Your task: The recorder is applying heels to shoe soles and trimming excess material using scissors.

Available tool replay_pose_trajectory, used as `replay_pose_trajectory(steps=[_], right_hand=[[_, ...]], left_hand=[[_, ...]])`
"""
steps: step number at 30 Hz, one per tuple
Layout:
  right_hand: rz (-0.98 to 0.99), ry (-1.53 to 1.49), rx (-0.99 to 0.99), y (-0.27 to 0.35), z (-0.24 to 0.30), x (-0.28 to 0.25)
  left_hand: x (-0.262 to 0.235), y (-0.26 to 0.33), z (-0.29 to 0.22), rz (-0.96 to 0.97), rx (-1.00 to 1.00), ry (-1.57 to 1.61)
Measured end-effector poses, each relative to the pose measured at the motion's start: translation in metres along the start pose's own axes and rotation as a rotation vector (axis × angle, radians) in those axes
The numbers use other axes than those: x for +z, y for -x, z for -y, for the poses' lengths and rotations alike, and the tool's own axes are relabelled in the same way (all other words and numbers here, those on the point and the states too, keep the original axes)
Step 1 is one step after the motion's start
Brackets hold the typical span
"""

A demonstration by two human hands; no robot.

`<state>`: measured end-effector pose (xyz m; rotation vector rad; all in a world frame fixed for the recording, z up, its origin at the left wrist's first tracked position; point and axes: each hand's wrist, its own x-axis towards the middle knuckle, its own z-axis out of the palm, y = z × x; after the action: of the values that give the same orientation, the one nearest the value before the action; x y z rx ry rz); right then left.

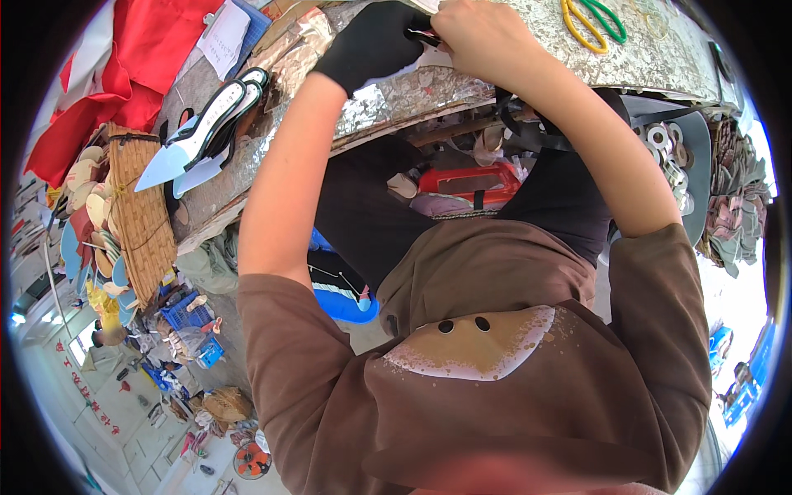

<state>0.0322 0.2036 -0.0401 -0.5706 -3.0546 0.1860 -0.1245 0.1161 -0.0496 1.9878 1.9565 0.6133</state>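
Both of the person's arms reached up and away from the brown-shirted body to the far edge of the foil-covered workbench (388, 103), the bare forearms converging so the hands met near the top of the view. The left hand (371, 43), in a black glove, lay knuckles-up with its fingers curled inward toward the other hand. The bare right hand (474, 33) was bent at the wrist and folded over, its fingers drawn together and pinched against the gloved ones.

Between them sat a small dark piece (422, 35) with a trace of red at its edge, clamped by the fingertips of both hands just above the bench top. Only a sliver of it showed, so I could not tell its full shape; what was visible ran roughly left to right, from one hand to the other.

On the bench to the person's left lay a pair of pointed high-heeled shoes (202, 132), black-edged with pale blue insoles, toes aimed down and to the left, well apart from the hands. Beside them stood a woven basket (140, 214), with red cloth (124, 66) heaped beyond it. Yellow and green rubber loops (590, 21) rested near the right hand, and a tray of metal washers (672, 161) sat lower on the right.
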Motion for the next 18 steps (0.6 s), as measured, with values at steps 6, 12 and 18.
replay_pose_trajectory(steps=[6,12,18], right_hand=[[0.102,0.078,-0.02,-0.001,0.012,-0.013],[-0.252,0.148,-0.196,0.03,-0.042,0.027],[0.097,0.312,-0.199,0.022,-0.019,-0.013]], left_hand=[[0.004,-0.02,0.016,0.239,-0.024,-0.049],[0.005,-0.007,-0.003,0.004,0.338,-0.151],[0.047,0.001,-0.014,-0.012,0.076,-0.455]])
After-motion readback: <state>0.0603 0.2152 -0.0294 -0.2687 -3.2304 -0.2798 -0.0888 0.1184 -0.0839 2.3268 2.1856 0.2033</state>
